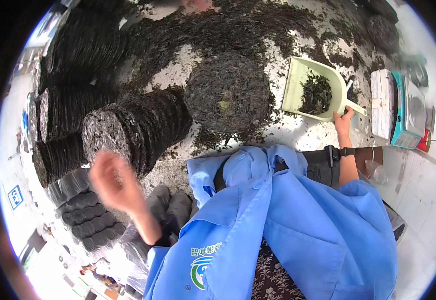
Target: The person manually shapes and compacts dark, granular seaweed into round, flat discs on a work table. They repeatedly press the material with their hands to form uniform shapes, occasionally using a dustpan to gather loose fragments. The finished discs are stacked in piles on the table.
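The right hand (343, 121) closes its fingers on the rear edge of a pale green scoop (312, 90) that holds dried seaweed flakes (316, 93), at three o'clock from a round pressed seaweed disc (228, 93) lying flat on the littered table (298, 131). The left hand (114, 181), blurred and spread open, is raised at seven o'clock from the disc, in front of a toppled stack of seaweed discs (138, 127).

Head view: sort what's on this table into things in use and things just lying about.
In use:
- green scoop holding dark flakes, right hand at its rim
- round dark pressed disc
- stack of discs near the blurred left hand

Lying about:
- teal scale
- white block
- bagged rolls
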`<state>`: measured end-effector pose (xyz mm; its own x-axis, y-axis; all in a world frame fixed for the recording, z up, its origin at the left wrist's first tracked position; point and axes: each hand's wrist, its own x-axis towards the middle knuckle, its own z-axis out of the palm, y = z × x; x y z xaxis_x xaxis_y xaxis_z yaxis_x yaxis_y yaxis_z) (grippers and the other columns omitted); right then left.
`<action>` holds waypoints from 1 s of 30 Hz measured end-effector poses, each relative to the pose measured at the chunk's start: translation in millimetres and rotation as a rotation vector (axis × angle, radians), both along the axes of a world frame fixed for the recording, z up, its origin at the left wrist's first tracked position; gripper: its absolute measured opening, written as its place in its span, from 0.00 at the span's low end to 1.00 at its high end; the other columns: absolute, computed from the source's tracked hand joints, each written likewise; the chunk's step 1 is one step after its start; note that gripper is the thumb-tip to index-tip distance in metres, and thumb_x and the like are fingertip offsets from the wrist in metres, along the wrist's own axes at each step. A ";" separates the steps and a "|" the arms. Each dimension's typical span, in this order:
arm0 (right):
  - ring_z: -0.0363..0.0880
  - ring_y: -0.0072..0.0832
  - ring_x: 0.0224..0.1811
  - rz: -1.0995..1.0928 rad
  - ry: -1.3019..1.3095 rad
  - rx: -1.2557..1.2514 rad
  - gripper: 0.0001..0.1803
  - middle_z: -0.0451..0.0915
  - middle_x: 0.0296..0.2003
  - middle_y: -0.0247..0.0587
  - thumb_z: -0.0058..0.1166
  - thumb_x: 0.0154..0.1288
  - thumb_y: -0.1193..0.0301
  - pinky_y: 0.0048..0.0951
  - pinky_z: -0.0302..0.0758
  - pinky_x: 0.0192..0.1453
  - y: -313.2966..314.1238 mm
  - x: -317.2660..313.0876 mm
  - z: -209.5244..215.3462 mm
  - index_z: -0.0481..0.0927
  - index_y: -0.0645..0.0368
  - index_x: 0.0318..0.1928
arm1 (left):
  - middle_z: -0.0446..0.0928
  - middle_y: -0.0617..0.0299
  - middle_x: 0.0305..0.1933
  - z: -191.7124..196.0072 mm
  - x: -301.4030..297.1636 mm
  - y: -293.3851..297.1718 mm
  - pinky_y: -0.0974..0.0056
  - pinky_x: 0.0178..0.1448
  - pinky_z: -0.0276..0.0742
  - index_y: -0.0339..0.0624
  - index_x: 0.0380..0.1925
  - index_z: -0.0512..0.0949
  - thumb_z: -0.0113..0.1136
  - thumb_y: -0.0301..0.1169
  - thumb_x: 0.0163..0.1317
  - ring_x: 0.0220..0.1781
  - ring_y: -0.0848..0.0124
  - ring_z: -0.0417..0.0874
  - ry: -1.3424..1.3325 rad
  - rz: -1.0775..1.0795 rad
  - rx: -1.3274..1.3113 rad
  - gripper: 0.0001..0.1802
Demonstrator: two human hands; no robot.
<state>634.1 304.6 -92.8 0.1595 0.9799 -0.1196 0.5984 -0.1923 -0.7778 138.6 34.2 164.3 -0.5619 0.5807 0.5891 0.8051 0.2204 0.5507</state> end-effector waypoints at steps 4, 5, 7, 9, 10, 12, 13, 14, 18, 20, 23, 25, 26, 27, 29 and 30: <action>0.69 0.48 0.51 0.363 -0.459 0.554 0.23 0.71 0.48 0.54 0.54 0.54 0.77 0.42 0.65 0.57 -4.5 -105.2 98.8 0.68 0.64 0.53 | 0.73 0.55 0.45 -43.0 54.6 51.5 0.65 0.44 0.75 0.36 0.49 0.75 0.62 0.28 0.57 0.40 0.68 0.77 -0.449 -0.198 -0.320 0.20; 0.71 0.46 0.49 0.432 -0.186 0.454 0.20 0.73 0.46 0.49 0.54 0.54 0.77 0.40 0.67 0.55 -12.3 -138.7 118.6 0.72 0.63 0.49 | 0.72 0.54 0.46 -62.0 51.5 60.7 0.64 0.45 0.75 0.36 0.52 0.73 0.64 0.31 0.56 0.41 0.67 0.76 -0.466 -0.149 -0.369 0.23; 0.74 0.43 0.41 0.743 -0.067 0.634 0.13 0.75 0.40 0.46 0.53 0.56 0.77 0.38 0.72 0.47 -30.6 -190.0 140.2 0.75 0.60 0.44 | 0.69 0.52 0.48 -93.4 43.9 73.3 0.64 0.45 0.75 0.35 0.55 0.70 0.66 0.36 0.54 0.43 0.67 0.75 -0.546 -0.066 -0.449 0.30; 0.74 0.41 0.39 0.995 0.055 0.569 0.09 0.74 0.37 0.43 0.53 0.57 0.76 0.36 0.73 0.43 -49.1 -229.6 160.2 0.75 0.59 0.40 | 0.69 0.50 0.47 -120.2 26.9 76.5 0.65 0.43 0.74 0.34 0.57 0.67 0.69 0.42 0.52 0.41 0.69 0.75 -0.677 -0.061 -0.487 0.37; 0.74 0.40 0.38 1.093 0.076 0.496 0.07 0.74 0.35 0.43 0.53 0.58 0.75 0.36 0.73 0.42 -54.1 -240.5 161.5 0.76 0.59 0.39 | 0.69 0.51 0.46 -123.1 27.0 79.3 0.65 0.42 0.74 0.33 0.57 0.67 0.69 0.42 0.51 0.40 0.69 0.74 -0.676 -0.074 -0.493 0.37; 0.74 0.39 0.39 1.123 0.110 0.398 0.06 0.73 0.34 0.42 0.53 0.58 0.74 0.36 0.73 0.42 -62.8 -246.0 159.2 0.75 0.59 0.37 | 0.70 0.53 0.43 -126.6 30.0 83.3 0.66 0.41 0.74 0.33 0.56 0.67 0.70 0.41 0.51 0.37 0.71 0.74 -0.675 -0.095 -0.505 0.36; 0.74 0.39 0.39 1.147 0.134 0.350 0.06 0.73 0.33 0.41 0.54 0.58 0.73 0.36 0.73 0.42 -64.7 -251.2 158.2 0.75 0.60 0.37 | 0.70 0.56 0.39 -132.3 30.4 81.4 0.68 0.38 0.73 0.32 0.54 0.68 0.71 0.39 0.50 0.34 0.73 0.74 -0.668 -0.101 -0.472 0.35; 0.74 0.39 0.39 1.147 0.119 0.362 0.07 0.73 0.34 0.41 0.54 0.58 0.73 0.36 0.73 0.42 -64.9 -257.0 158.5 0.75 0.60 0.37 | 0.70 0.59 0.36 -136.4 31.6 80.1 0.70 0.37 0.73 0.32 0.53 0.68 0.71 0.38 0.49 0.32 0.75 0.73 -0.669 -0.107 -0.453 0.35; 0.74 0.39 0.40 1.118 -0.038 0.379 0.15 0.70 0.36 0.43 0.58 0.54 0.70 0.36 0.74 0.42 -65.7 -280.8 152.5 0.73 0.62 0.40 | 0.68 0.63 0.32 -136.4 34.8 84.9 0.70 0.35 0.71 0.33 0.51 0.66 0.71 0.36 0.48 0.29 0.76 0.71 -0.682 -0.133 -0.449 0.34; 0.74 0.40 0.40 1.125 -0.130 0.360 0.18 0.69 0.37 0.44 0.61 0.52 0.69 0.36 0.74 0.42 -63.1 -289.3 144.3 0.72 0.63 0.42 | 0.68 0.64 0.31 -136.0 34.8 86.3 0.70 0.34 0.71 0.34 0.51 0.66 0.71 0.36 0.48 0.29 0.76 0.71 -0.638 -0.146 -0.456 0.34; 0.75 0.43 0.39 1.154 -0.181 0.323 0.21 0.68 0.37 0.46 0.63 0.48 0.68 0.38 0.75 0.41 -61.1 -295.1 140.7 0.71 0.64 0.40 | 0.67 0.64 0.30 -142.8 31.5 84.9 0.69 0.33 0.71 0.34 0.50 0.66 0.72 0.35 0.47 0.28 0.75 0.70 -0.620 -0.154 -0.449 0.33; 0.76 0.44 0.38 1.170 -0.203 0.294 0.20 0.69 0.36 0.47 0.64 0.47 0.68 0.38 0.75 0.41 -58.6 -297.1 139.9 0.71 0.65 0.38 | 0.67 0.62 0.31 -143.1 30.6 84.6 0.67 0.34 0.71 0.33 0.50 0.66 0.71 0.35 0.47 0.28 0.73 0.70 -0.645 -0.161 -0.457 0.34; 0.76 0.44 0.38 1.177 -0.208 0.267 0.20 0.69 0.36 0.48 0.64 0.47 0.69 0.38 0.75 0.41 -56.4 -297.3 140.9 0.71 0.65 0.37 | 0.67 0.61 0.32 -141.0 30.8 85.2 0.66 0.35 0.70 0.34 0.51 0.66 0.71 0.35 0.47 0.29 0.72 0.70 -0.671 -0.162 -0.466 0.34; 0.76 0.45 0.37 1.184 -0.213 0.240 0.20 0.70 0.36 0.49 0.64 0.47 0.69 0.38 0.76 0.41 -55.3 -298.1 142.5 0.70 0.65 0.36 | 0.66 0.59 0.33 -138.9 31.2 85.8 0.65 0.35 0.70 0.34 0.51 0.65 0.71 0.35 0.47 0.29 0.70 0.69 -0.696 -0.164 -0.474 0.34; 0.77 0.45 0.36 1.195 -0.302 0.228 0.19 0.71 0.35 0.50 0.63 0.45 0.70 0.38 0.77 0.40 -57.1 -301.5 147.0 0.70 0.66 0.35 | 0.66 0.59 0.33 -136.3 33.9 87.9 0.64 0.35 0.70 0.34 0.51 0.65 0.71 0.35 0.46 0.29 0.69 0.69 -0.676 -0.168 -0.483 0.34; 0.77 0.45 0.36 1.200 -0.347 0.221 0.19 0.71 0.35 0.50 0.63 0.45 0.70 0.38 0.77 0.40 -58.5 -303.4 147.7 0.70 0.67 0.35 | 0.66 0.59 0.32 -136.8 34.9 88.1 0.64 0.35 0.70 0.34 0.50 0.65 0.71 0.35 0.46 0.29 0.69 0.69 -0.666 -0.171 -0.487 0.34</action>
<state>330.7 246.1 54.9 -0.8498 0.5231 -0.0655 0.4837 0.7242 -0.4915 173.5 122.3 27.5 -0.5848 0.7926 -0.1725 0.3898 0.4610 0.7972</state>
